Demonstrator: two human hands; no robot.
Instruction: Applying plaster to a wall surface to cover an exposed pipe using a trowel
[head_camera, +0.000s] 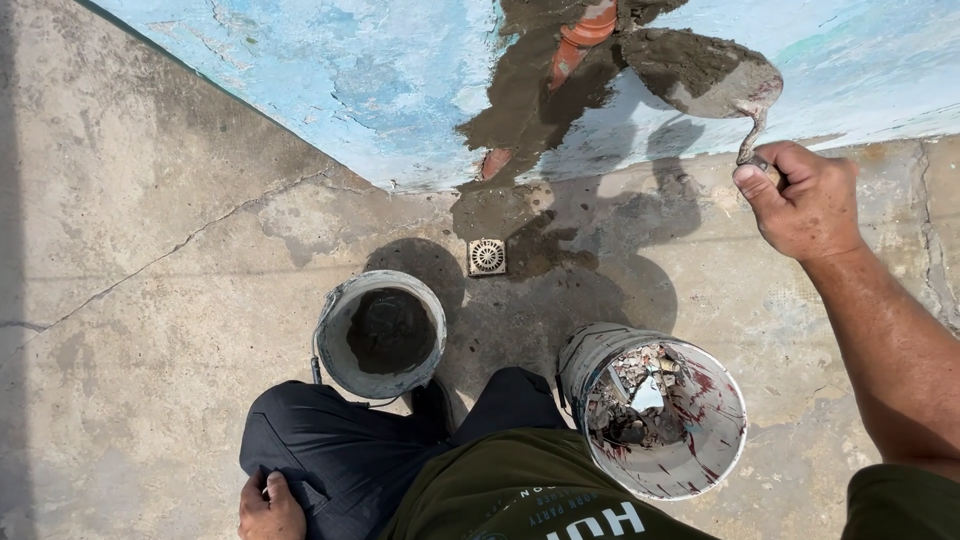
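Your trowel (706, 72), heaped with wet mortar, sits against the blue wall (380, 80) beside the patch; your right hand (805, 200) is clamped on its handle; tilt it and mortar may drop onto the floor drain (487, 256); your left hand (268, 508) rests curled on your knee.

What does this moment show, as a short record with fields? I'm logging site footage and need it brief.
right hand: grips the handle of a trowel loaded with wet grey mortar, held at the blue wall
left hand: rests on the person's dark trouser leg
wall patch: wet mortar around an orange pipe
left bucket: holds dark mortar
right bucket: holds rubble, red-stained inside
floor: cracked concrete with a small square drain grate
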